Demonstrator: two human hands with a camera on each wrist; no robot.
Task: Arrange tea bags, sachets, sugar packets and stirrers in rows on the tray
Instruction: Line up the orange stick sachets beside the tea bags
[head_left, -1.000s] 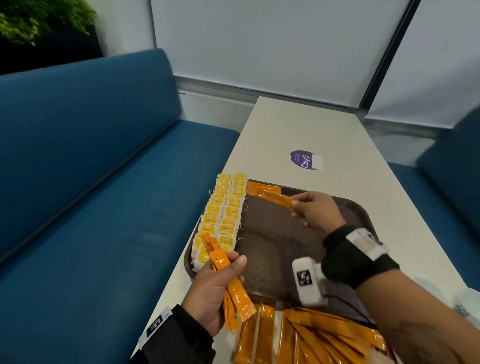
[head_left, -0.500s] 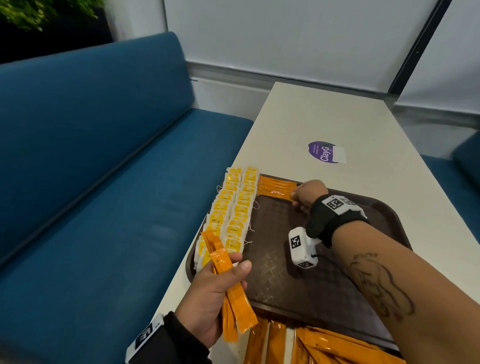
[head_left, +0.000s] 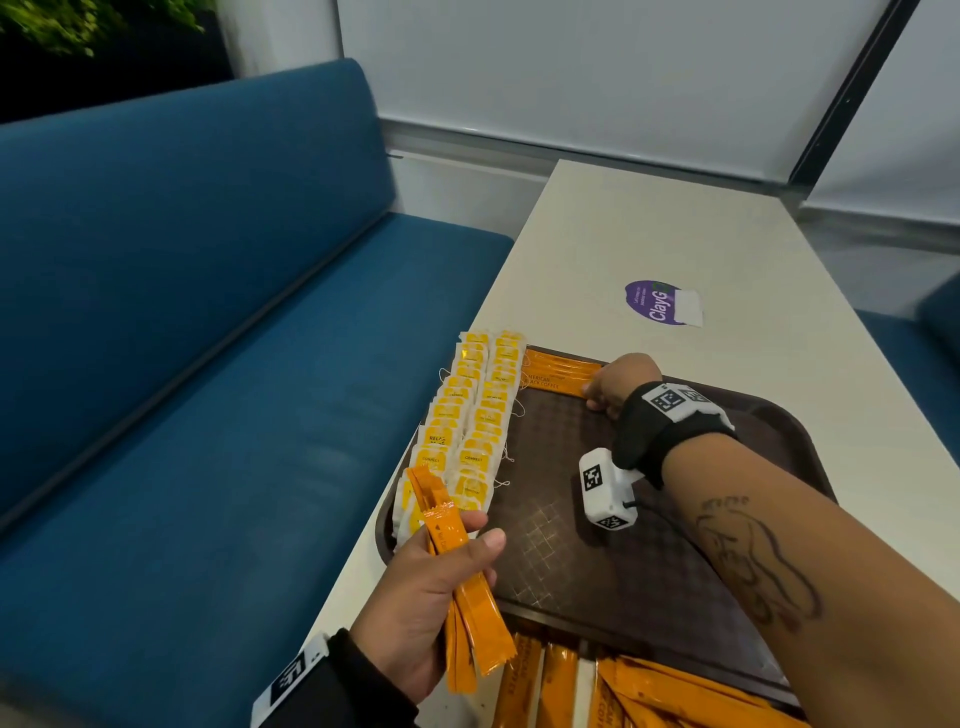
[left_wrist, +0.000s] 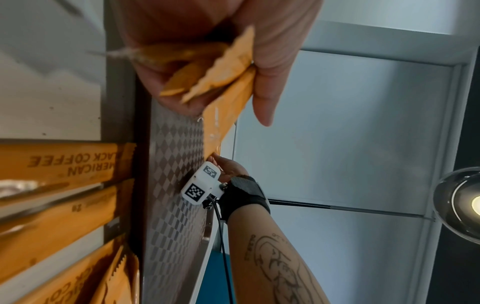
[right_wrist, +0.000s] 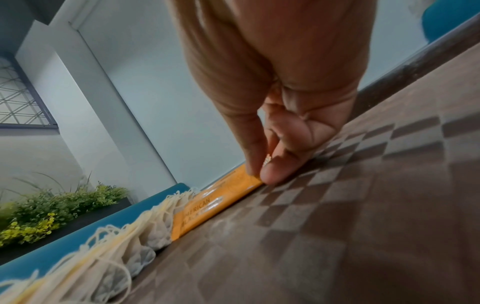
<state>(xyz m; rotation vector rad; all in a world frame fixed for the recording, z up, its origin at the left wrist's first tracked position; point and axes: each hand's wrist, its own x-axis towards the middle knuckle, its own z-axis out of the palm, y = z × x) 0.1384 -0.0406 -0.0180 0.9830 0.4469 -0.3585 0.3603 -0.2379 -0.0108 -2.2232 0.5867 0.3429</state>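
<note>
A brown tray lies on the white table. Two rows of yellow-labelled tea bags run along its left side. Orange coffee sachets lie flat at the tray's far edge beside the tea bags. My right hand pinches the right end of the nearest sachet between thumb and forefinger, low on the tray floor. My left hand grips a bundle of orange sachets over the tray's near left corner; in the left wrist view this bundle fills the palm.
More orange sachets lie loose on the table in front of the tray's near edge. A purple sticker marks the table beyond the tray. A blue bench runs along the left. A glass shows at the right.
My right hand has carried an orange sachet to the tray's far edge and lowered it flat next to the other sachets. The left hand has kept its bundle nearly still.
</note>
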